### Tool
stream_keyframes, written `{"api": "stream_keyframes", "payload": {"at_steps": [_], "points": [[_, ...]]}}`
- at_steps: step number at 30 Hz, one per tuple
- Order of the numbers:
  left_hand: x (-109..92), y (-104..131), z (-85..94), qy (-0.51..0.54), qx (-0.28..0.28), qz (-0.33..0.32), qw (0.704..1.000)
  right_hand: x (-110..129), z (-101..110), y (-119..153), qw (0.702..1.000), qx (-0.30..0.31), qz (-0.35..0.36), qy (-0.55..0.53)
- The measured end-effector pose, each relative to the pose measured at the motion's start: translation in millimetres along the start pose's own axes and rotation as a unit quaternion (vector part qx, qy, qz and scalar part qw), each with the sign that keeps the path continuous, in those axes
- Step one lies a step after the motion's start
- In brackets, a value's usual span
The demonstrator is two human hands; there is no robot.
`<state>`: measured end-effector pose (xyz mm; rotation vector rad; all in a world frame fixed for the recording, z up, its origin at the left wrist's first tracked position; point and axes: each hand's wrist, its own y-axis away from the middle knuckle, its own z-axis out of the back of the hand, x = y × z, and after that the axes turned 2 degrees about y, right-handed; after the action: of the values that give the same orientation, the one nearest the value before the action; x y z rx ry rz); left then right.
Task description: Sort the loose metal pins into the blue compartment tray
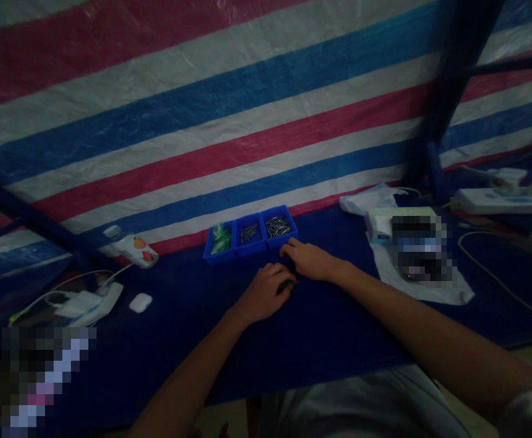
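Note:
Three small blue bins stand side by side at the back of the dark blue table. The left bin (210, 250) has green and clear pieces, the middle bin (250, 248) thin metal parts, the right bin (288, 241) a pile of silvery metal parts. My left hand (268, 292) rests low over the table in front of them, fingers curled round a small dark object (286, 286). My right hand (309, 258) is just in front of the right bin, its fingers bent together near the bin's front edge; whatever they hold, if anything, is too small to make out.
A bottle (138, 250), a white case (140, 302) and a power strip with cables (87, 307) lie left. On the right are a box (379, 224), white sheeting (448, 293) and another power strip (489, 201). Striped sheeting (229, 146) hangs behind.

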<state>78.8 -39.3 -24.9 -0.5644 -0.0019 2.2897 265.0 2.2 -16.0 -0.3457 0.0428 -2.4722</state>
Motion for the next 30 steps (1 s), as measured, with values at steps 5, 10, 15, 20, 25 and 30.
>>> {"api": "stream_keyframes", "payload": {"at_steps": [5,10,15,20,25,30], "points": [[5.0,3.8,16.7,0.030,-0.008,-0.002,1.000,5.0,3.4,1.4,1.000,0.015,0.009,0.017],[24.9,18.2,50.1,0.027,-0.014,0.054,0.998,4.6,5.1,1.1,1.000,0.011,0.008,0.022],[32.9,27.8,50.2,0.028,0.043,0.099,0.994,0.8,3.3,0.5,1.000,0.008,0.003,0.002],[19.0,20.5,22.8,-0.002,0.060,0.088,0.994,-4.9,2.4,-1.1,1.000,0.026,0.013,-0.007],[8.3,14.0,10.9,-0.030,0.068,0.060,0.995,-12.9,-0.7,-5.3,0.998,0.020,0.018,-0.056],[3.4,13.3,8.7,-0.030,0.074,0.027,0.996,-17.7,-6.0,-8.8,0.996,-0.001,0.008,-0.085]]}}
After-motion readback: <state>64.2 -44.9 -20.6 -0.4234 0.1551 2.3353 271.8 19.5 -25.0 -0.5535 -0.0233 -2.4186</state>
